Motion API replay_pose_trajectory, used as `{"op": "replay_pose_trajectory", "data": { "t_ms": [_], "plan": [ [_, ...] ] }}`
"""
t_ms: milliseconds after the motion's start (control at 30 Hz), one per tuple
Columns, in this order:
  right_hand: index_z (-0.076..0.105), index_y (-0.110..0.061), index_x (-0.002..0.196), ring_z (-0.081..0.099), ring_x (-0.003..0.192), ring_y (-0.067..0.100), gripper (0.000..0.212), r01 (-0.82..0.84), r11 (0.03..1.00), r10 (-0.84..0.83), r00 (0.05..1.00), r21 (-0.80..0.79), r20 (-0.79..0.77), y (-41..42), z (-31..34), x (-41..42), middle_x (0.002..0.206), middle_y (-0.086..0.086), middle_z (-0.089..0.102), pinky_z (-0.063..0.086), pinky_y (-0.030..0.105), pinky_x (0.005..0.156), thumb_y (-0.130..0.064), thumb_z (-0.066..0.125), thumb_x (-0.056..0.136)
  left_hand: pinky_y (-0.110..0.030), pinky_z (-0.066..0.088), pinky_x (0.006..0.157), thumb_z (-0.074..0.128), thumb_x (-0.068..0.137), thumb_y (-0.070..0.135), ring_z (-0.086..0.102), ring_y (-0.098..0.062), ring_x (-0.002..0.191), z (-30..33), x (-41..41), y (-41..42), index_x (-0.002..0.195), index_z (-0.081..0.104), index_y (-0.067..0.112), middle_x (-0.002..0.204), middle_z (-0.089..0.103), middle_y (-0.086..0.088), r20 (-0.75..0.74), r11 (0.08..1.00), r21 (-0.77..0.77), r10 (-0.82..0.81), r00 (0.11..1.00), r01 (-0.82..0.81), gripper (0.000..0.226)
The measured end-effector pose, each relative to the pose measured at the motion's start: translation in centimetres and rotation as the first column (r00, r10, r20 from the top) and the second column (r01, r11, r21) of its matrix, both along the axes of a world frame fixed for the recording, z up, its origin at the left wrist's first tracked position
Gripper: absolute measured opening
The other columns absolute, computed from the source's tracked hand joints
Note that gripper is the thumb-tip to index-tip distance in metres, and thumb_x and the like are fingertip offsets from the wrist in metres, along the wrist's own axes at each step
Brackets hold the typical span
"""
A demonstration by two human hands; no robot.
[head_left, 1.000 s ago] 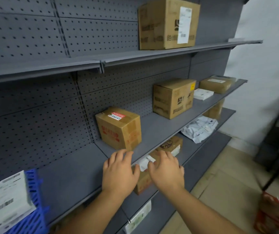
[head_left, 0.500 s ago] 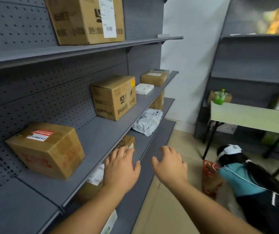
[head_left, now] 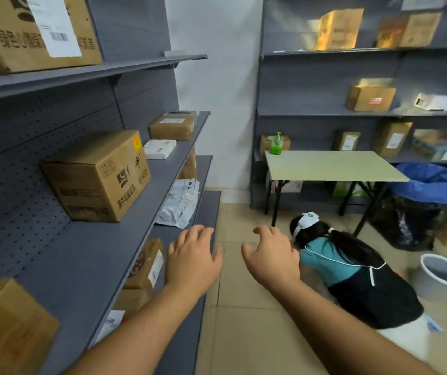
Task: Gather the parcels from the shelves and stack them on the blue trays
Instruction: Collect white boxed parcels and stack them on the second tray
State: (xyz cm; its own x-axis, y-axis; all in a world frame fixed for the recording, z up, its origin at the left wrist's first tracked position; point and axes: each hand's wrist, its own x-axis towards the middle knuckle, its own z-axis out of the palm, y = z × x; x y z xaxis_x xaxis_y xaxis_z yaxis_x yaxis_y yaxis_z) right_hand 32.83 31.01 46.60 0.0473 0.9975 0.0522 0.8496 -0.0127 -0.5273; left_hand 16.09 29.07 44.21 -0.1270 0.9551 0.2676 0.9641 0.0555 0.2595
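My left hand (head_left: 192, 259) and my right hand (head_left: 271, 257) are stretched out in front of me, palms down, fingers relaxed, holding nothing. On the grey shelf (head_left: 103, 255) to the left stands a brown cardboard parcel (head_left: 98, 175). Farther along it lie a small white parcel (head_left: 159, 148) and a flat brown box (head_left: 172, 125). A white plastic mailer (head_left: 180, 203) lies on the shelf below. Another brown box (head_left: 6, 328) sits at the near left, and a large box (head_left: 33, 28) is on the top shelf. No blue tray is in view.
A person in a teal top (head_left: 349, 269) crouches on the floor just right of my hands. Behind stands a pale folding table (head_left: 330, 165) with a green bottle (head_left: 276, 144). More parcels fill the back shelves (head_left: 368, 112). A blue-lined bin (head_left: 430, 182) and a grey bucket (head_left: 441, 274) stand at right.
My view has swung right along the shelf; the blue tray and the red-labelled box have left the frame. Both hands stayed empty and drifted apart. The crouching person and back shelves came into view.
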Motion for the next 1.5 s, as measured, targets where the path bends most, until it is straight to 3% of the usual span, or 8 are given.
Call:
{"op": "replay_pose_trajectory", "data": {
  "t_ms": [300,800,1500],
  "plan": [
    [0.052,-0.028,0.14,0.046,0.132,0.023,0.051,0.101,0.994,-0.101,0.995,-0.029,0.007,6.1,-0.7,4.2,0.141,-0.003,0.053,0.037,0.048,0.108,-0.043,0.049,0.092,-0.04,0.033,0.111,0.047,0.099,0.051,0.038,-0.017,0.14,-0.8,4.4,7.4,0.144,0.046,0.031,0.149,0.044,0.009,-0.001,0.993,-0.022,-0.116,0.993,0.116,0.049],
    [0.046,-0.028,0.145,0.042,0.137,0.022,0.054,0.036,0.999,-0.036,0.999,-0.001,0.004,20.7,0.4,9.5,0.149,-0.003,0.047,0.035,0.048,0.107,-0.046,0.049,0.095,-0.041,0.037,0.107,0.05,0.097,0.051,0.043,-0.018,0.135,1.1,9.7,21.3,0.14,0.049,0.031,0.144,0.048,0.009,0.002,0.997,0.033,-0.066,0.998,0.066,0.048],
    [0.048,-0.029,0.143,0.044,0.133,0.022,0.052,0.142,0.99,-0.141,0.99,-0.018,0.011,40.7,-0.6,3.5,0.144,-0.003,0.05,0.037,0.048,0.11,-0.047,0.051,0.095,-0.04,0.036,0.108,0.048,0.098,0.05,0.04,-0.018,0.138,0.2,4.0,43.4,0.142,0.046,0.032,0.149,0.045,0.008,-0.034,0.974,0.005,-0.225,0.974,0.225,0.048]
  ]
}}
